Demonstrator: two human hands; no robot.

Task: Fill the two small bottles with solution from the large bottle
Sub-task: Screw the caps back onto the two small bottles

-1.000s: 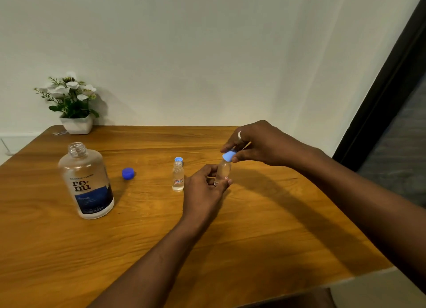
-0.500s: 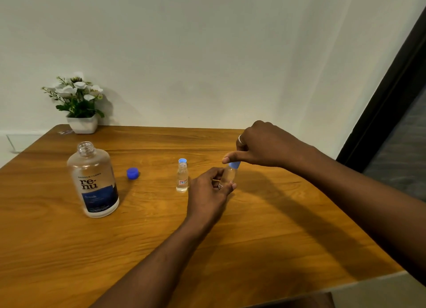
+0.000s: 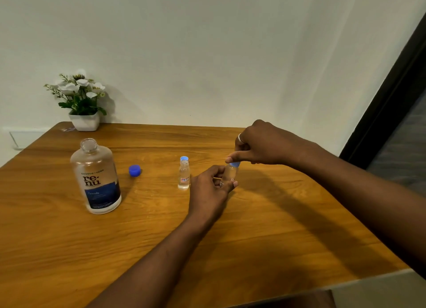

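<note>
The large clear bottle point(image 3: 95, 177) with a blue label stands uncapped on the left of the wooden table point(image 3: 265, 227). Its dark blue cap point(image 3: 134, 170) lies to its right. One small clear bottle point(image 3: 184, 176) stands upright mid-table, and a light blue cap point(image 3: 184, 158) shows just behind its mouth. My left hand point(image 3: 211, 189) grips the second small bottle point(image 3: 229, 174) by its body. My right hand point(image 3: 260, 144) pinches the light blue cap point(image 3: 235, 164) sitting on that bottle's neck.
A white pot of white flowers point(image 3: 80, 100) stands at the table's back left corner against the wall. A dark door frame point(image 3: 391, 95) runs along the right. The table's near right edge point(image 3: 359, 282) lies close to my right arm.
My right hand has brought the light blue cap down onto the second small bottle's neck. Both hands stay around that bottle; the other objects rest where they were.
</note>
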